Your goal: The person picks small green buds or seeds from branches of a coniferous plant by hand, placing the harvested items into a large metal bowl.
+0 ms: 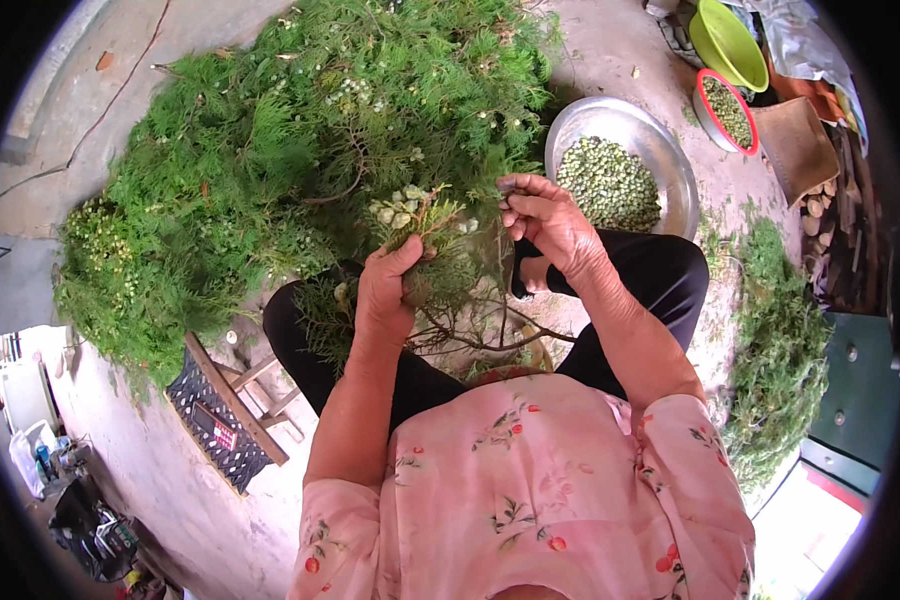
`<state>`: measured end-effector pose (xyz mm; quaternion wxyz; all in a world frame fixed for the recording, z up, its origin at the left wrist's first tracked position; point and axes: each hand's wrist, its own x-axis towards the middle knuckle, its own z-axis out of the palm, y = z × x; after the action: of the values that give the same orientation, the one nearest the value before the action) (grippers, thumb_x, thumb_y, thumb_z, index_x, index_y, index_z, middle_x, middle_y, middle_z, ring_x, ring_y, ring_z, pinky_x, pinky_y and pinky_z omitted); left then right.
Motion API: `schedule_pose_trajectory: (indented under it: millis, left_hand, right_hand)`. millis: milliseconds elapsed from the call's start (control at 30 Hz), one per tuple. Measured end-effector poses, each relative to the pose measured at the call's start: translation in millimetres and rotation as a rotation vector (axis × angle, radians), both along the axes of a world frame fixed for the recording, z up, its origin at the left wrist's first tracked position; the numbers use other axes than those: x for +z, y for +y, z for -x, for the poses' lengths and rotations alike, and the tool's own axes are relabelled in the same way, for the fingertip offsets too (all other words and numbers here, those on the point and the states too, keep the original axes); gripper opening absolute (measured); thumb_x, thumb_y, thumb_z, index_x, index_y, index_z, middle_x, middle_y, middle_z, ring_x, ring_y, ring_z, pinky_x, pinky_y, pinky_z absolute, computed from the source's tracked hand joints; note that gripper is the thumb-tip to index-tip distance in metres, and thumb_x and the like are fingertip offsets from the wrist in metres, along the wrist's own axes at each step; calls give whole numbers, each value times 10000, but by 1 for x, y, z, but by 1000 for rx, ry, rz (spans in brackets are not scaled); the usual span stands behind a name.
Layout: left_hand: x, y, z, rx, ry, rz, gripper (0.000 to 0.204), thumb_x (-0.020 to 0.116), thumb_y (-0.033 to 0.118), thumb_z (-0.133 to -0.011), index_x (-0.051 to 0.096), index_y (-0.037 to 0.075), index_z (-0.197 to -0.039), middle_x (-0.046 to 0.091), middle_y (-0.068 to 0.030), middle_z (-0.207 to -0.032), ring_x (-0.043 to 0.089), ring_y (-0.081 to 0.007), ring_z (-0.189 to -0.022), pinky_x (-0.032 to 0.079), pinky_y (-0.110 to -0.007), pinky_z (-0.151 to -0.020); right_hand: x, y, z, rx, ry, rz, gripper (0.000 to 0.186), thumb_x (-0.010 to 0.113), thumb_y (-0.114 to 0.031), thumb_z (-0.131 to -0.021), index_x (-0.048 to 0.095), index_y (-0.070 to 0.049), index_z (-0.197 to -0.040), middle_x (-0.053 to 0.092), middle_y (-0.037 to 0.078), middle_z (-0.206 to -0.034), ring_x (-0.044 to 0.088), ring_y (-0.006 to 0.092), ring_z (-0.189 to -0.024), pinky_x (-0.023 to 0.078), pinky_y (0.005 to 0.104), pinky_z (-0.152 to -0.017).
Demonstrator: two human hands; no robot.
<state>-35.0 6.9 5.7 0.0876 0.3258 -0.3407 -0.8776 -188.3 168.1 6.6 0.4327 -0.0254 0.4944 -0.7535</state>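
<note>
Nearest us was the pink flowered shirt (570,470), and beyond it our left hand (385,290) held a sprig (440,218) with pale berries at its tip, between the knees. The right hand's fingers were bent narrow near the metal bowl (675,150); we couldn't tell whether they pinched a berry. A loose pinch could have dropped berries short of the bowl, and a hard tug could have snapped the twig or mixed leaves in. The concrete floor (120,420) carried a big heap of branches (270,130), a wooden stool (232,395) and more greenery at right, near a green cabinet (855,375).
</note>
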Motion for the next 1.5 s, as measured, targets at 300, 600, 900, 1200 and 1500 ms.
schedule_pose_trajectory:
  millis: [300,600,900,1200,1500]
  left_hand:
    - [-6,-3,-1,-78,20,-35,236,647,189,-761,569,4,-885,589,-67,-806,561,-177,-696,476,-301,-655]
    - [15,9,-3,-92,-16,59,208,634,204,-771,581,14,-837,581,-65,-775,563,-177,-670,486,-309,-600]
    - [-1,-7,-8,-118,85,-38,241,677,184,-739,574,1,-858,597,-76,-760,575,-179,-655,491,-304,-595]
    - [4,-3,-5,-96,48,-30,245,676,193,-744,575,-2,-854,598,-76,-769,578,-186,-664,494,-319,-623]
    - [5,0,-9,-116,36,-33,274,663,202,-752,568,6,-919,593,-77,-761,579,-197,-663,503,-321,-602]
  right_hand:
    - [-8,-17,-32,172,61,96,262,672,-127,-755,563,-61,-984,547,-20,-718,482,56,-580,370,186,-495]
    - [-24,-16,-28,-93,-127,107,167,655,-81,-762,573,-10,-888,528,9,-647,449,80,-527,345,199,-442]
    - [-10,-15,-26,66,-235,107,187,581,-184,-838,545,-32,-941,541,18,-710,502,117,-557,387,216,-477]
    - [2,-21,-39,209,-14,-20,202,629,-222,-803,593,-35,-871,469,-34,-612,415,47,-494,310,203,-412]
    - [-8,18,15,-484,571,-546,114,556,-166,-843,585,-57,-858,497,-32,-595,379,50,-440,313,207,-398]
